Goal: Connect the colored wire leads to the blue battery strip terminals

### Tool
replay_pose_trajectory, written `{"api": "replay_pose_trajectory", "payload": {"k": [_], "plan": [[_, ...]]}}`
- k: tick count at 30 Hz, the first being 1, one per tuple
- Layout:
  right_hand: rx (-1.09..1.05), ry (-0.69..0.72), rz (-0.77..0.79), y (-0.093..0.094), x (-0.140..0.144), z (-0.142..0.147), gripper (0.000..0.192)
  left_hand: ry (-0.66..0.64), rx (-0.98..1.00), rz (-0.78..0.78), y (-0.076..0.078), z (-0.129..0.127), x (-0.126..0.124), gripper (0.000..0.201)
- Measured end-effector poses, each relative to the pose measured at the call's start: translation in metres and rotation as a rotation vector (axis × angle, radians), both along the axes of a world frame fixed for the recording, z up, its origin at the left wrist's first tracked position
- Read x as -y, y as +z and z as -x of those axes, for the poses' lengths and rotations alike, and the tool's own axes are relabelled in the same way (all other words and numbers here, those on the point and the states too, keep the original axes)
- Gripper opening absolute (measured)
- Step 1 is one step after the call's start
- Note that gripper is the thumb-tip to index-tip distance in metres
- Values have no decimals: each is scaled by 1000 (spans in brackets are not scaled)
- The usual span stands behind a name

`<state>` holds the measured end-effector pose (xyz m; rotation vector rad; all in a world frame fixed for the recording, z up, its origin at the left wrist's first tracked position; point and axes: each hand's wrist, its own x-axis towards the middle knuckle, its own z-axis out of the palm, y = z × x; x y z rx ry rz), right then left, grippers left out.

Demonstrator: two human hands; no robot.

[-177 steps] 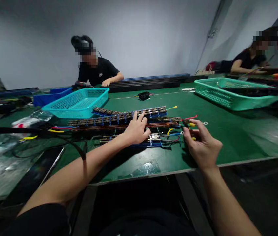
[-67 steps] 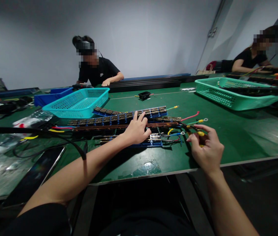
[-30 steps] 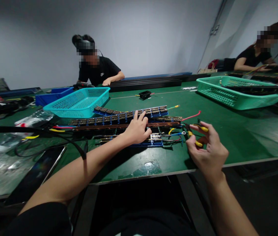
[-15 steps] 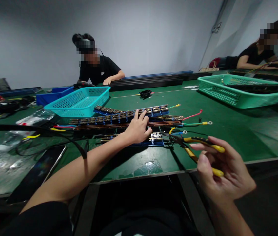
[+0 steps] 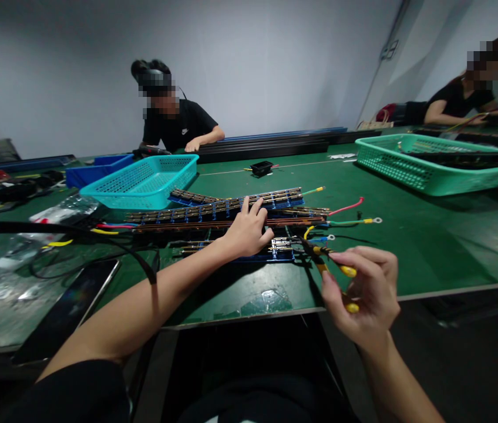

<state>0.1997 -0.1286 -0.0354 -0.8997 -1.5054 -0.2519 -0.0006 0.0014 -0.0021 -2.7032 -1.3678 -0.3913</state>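
Note:
My left hand rests palm down on long strips of copper bars in blue holders on the green table. Its fingers are spread over the strips. My right hand holds small pliers with yellow handles near the table's front edge, their tip pointing left toward a short blue strip. Red, green, yellow and blue wires with ring terminals stick out from the strips' right ends.
A cyan basket and a blue bin stand at the back left, a green basket at the back right. A phone and black cables lie at the left. One person sits across the table, another at the far right.
My right hand pulled the pliers away from the wire ends toward the front edge, then swung left and closed the handles somewhat. My left hand stayed on the strips.

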Motion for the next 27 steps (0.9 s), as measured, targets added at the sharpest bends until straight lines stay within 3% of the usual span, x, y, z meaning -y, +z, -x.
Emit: {"api": "replay_pose_trajectory", "payload": {"k": [2,7,13,21,27], "plan": [[-54,70,25,0,-2,2,40,-1,-2,-3,0,0,0,26],[-44,447,136,4,-4,6,47,-3,-24,-27,0,-1,0,24],[-16,496,105,4,-6,4,43,5,-34,-27,2,-1,1,22],[145,563,178,13,-10,-4,50,3,-36,-35,3,-2,2,21],[268,573,221,22,-8,-8,43,-7,-30,-45,1,-1,1,22]]}}
